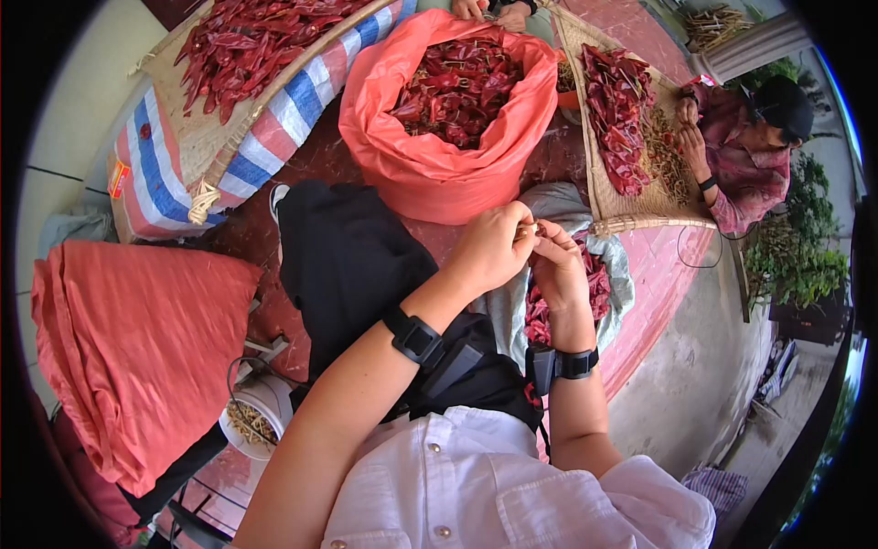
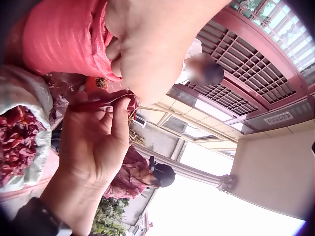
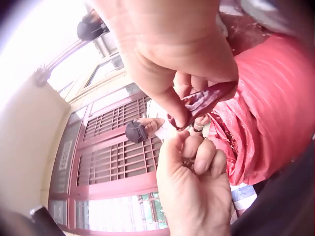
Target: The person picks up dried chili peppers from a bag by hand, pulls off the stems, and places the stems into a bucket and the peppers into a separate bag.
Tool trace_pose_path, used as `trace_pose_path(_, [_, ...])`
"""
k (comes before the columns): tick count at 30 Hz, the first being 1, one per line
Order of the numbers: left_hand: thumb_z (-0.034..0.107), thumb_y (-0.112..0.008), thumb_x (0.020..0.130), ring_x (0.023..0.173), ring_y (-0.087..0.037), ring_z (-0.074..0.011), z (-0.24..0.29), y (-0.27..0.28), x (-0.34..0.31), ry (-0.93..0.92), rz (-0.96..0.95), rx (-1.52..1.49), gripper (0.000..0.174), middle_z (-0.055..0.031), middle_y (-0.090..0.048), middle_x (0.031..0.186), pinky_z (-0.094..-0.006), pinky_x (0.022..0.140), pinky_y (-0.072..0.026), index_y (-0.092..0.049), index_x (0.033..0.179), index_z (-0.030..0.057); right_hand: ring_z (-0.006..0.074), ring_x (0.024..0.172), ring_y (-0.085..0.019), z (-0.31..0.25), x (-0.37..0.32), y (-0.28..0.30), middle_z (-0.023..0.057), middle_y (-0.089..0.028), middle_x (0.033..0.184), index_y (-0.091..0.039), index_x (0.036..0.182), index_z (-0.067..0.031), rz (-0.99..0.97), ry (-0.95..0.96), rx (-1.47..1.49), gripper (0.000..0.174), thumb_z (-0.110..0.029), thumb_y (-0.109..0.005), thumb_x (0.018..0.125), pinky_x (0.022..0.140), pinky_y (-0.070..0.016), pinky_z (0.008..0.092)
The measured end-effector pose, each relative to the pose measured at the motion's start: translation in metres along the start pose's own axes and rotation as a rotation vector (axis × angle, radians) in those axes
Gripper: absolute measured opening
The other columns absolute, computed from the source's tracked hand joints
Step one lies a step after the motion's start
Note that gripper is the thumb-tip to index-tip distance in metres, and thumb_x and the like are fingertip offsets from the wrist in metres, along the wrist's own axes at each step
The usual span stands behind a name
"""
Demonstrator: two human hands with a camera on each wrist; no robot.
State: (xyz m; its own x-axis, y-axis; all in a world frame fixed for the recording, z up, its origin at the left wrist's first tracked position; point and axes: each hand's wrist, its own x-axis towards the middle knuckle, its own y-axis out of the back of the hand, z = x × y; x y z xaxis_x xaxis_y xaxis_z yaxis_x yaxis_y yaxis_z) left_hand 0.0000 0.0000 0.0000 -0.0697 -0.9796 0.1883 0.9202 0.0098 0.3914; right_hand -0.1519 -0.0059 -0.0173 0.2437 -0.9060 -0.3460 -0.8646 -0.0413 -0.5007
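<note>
My left hand [image 1: 492, 249] and right hand [image 1: 562, 271] meet at the fingertips above my lap. In the right wrist view, the right hand's thumb and fingers pinch a dark red dried chili pepper [image 3: 212, 97], wrinkled and opened along one side. The left hand [image 3: 194, 184] has its fingers curled, its thumb and forefinger pinching at the pepper's end. The left wrist view shows the same pepper [image 2: 93, 105] lying across the right hand's fingers. Just below the hands sits a pale sack [image 1: 622, 274] of dried red chilies [image 1: 594, 288].
Ahead stands a big red sack [image 1: 430, 178] filled with chilies. A striped box [image 1: 274, 128] bears a chili-heaped tray [image 1: 174, 87] at left. A person in a cap [image 1: 785, 105] works over a woven tray [image 1: 611, 222] at right. A white bucket [image 1: 274, 403] holds stems.
</note>
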Motion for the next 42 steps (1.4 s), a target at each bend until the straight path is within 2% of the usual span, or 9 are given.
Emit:
trace_pose_path(3, [0.018,-0.054,0.085,0.056,-0.054,-0.0131,-0.004,0.000,0.000,0.036,0.140,-0.169,0.015,-0.0016,-0.058,0.066,-0.0256,0.051,-0.0413,-0.055,0.080,0.0039,0.0140,0.081,-0.058,0.002,-0.001,0.004,0.0073,-0.063,0.088,-0.061,0.093,-0.0021,-0.010,0.020,0.294,0.022,0.009,-0.058,0.074,0.078,-0.0436,0.0238])
trace_pose_path(6, [0.016,-0.050,0.087,0.048,-0.034,-0.0016,-0.003,0.012,0.004,0.484,-0.084,-0.923,0.012,0.0072,-0.040,0.061,-0.0167,0.044,-0.0259,-0.048,0.076,0.0107,0.0127,0.080,-0.058,-0.001,-0.005,0.011,0.0065,-0.063,0.088,-0.060,0.093,-0.0014,-0.001,0.139,0.097,0.023,0.010,-0.059,0.073,0.077,-0.0434,0.0227])
trace_pose_path(11, [0.018,-0.051,0.084,0.049,-0.038,-0.0044,-0.008,0.019,0.007,0.716,-0.048,-1.323,0.012,-0.0008,-0.052,0.070,-0.0171,0.044,-0.0266,-0.048,0.076,0.0097,0.0104,0.076,-0.057,-0.012,-0.021,0.036,0.0036,-0.062,0.085,-0.059,0.092,-0.0006,0.219,0.117,-0.201,0.019,0.008,-0.059,0.075,0.072,-0.0438,0.0211])
trace_pose_path(17, [0.010,-0.051,0.081,0.051,-0.039,-0.0055,-0.014,0.018,0.006,0.668,0.041,-1.279,0.008,-0.0056,-0.054,0.076,-0.0186,0.043,-0.0286,-0.050,0.076,0.0037,0.0081,0.076,-0.053,-0.035,-0.054,0.099,0.0033,-0.060,0.089,-0.060,0.101,0.0011,0.696,0.262,-0.764,0.027,0.001,-0.062,0.074,0.070,-0.0430,0.0206])
trace_pose_path(27, [0.010,-0.053,0.082,0.053,-0.039,-0.0047,0.042,0.116,-0.005,0.402,0.014,-1.542,0.005,-0.0042,-0.054,0.081,-0.0187,0.049,-0.0308,-0.051,0.079,0.0055,0.0091,0.086,-0.053,-0.001,-0.045,0.108,0.0027,-0.061,0.093,-0.060,0.102,0.0019,0.388,0.111,-0.665,0.023,-0.004,-0.060,0.079,0.079,-0.0409,0.0211])
trace_pose_path(33, [0.008,-0.051,0.084,0.055,-0.039,-0.0046,0.003,0.242,-0.100,0.427,0.209,-1.171,0.007,-0.0048,-0.053,0.079,-0.0187,0.048,-0.0318,-0.052,0.077,0.0064,0.0131,0.095,-0.052,0.077,-0.005,0.131,0.0034,-0.058,0.101,-0.057,0.107,0.0004,0.062,-0.176,-0.550,0.029,-0.016,-0.057,0.082,0.087,-0.0370,0.0248])
trace_pose_path(37, [0.006,-0.053,0.082,0.055,-0.039,-0.0061,-0.070,0.276,-0.213,0.717,0.620,-1.236,0.003,-0.0045,-0.054,0.079,-0.0192,0.046,-0.0311,-0.053,0.080,0.0044,0.0157,0.105,-0.048,0.114,0.006,0.134,0.0051,-0.053,0.112,-0.053,0.111,0.0006,0.373,-0.586,-0.311,0.030,-0.016,-0.047,0.088,0.093,-0.0359,0.0285])
trace_pose_path(39, [0.006,-0.054,0.081,0.055,-0.039,-0.0066,-0.105,0.280,-0.280,0.813,0.705,-1.224,0.003,-0.0041,-0.054,0.077,-0.0195,0.046,-0.0305,-0.053,0.079,0.0029,0.0125,0.089,-0.052,0.147,0.023,0.197,-0.0059,-0.058,0.095,-0.054,0.109,-0.0198,0.174,-0.628,-0.278,0.029,-0.029,-0.054,0.082,0.092,-0.0173,0.0476])
trace_pose_path(42, [0.008,-0.054,0.080,0.053,-0.039,-0.0061,-0.140,0.271,-0.376,0.942,0.739,-1.233,0.004,-0.0021,-0.053,0.075,-0.0193,0.044,-0.0294,-0.053,0.079,0.0041,0.0148,0.087,-0.052,0.144,0.018,0.191,-0.0032,-0.059,0.094,-0.056,0.103,-0.0142,0.003,-0.586,-0.560,0.024,-0.027,-0.051,0.083,0.086,-0.0289,0.0344])
